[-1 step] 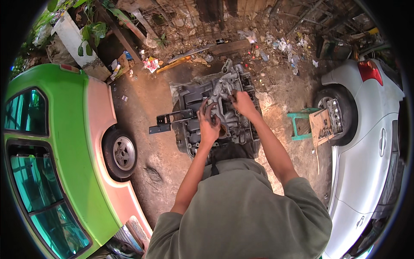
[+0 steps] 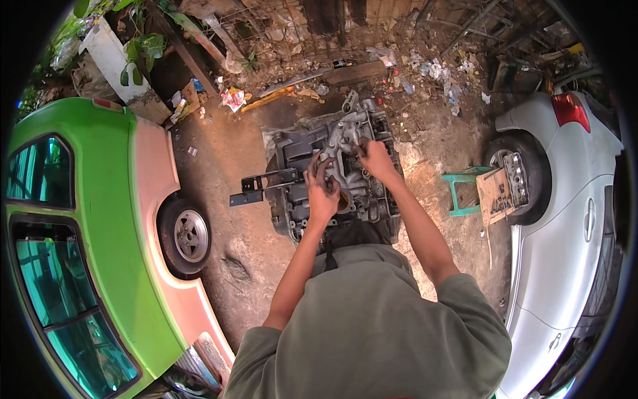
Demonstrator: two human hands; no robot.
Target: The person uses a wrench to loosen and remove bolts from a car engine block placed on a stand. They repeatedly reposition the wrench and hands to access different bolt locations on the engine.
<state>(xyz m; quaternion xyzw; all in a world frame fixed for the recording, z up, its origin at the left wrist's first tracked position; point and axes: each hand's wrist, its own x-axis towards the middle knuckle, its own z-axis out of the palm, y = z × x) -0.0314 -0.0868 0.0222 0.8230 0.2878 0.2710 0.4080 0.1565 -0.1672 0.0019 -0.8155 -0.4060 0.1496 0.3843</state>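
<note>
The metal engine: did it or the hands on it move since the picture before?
Nothing has visibly changed. The left hand and right hand are in the same places over the engine, and I see nothing newly picked up or let go. The green car, silver car and green stool stayed put too.

Green-and-pinkish car (image 2: 109, 213) sitting on the left; silver car (image 2: 565, 246) on the right, red tail light (image 2: 571, 112) showing; green stool (image 2: 467, 177) near its rear tyre (image 2: 540, 174); bunch of trash (image 2: 437, 70) scattered at the far end; leafy plant (image 2: 149, 46) far left.
</note>
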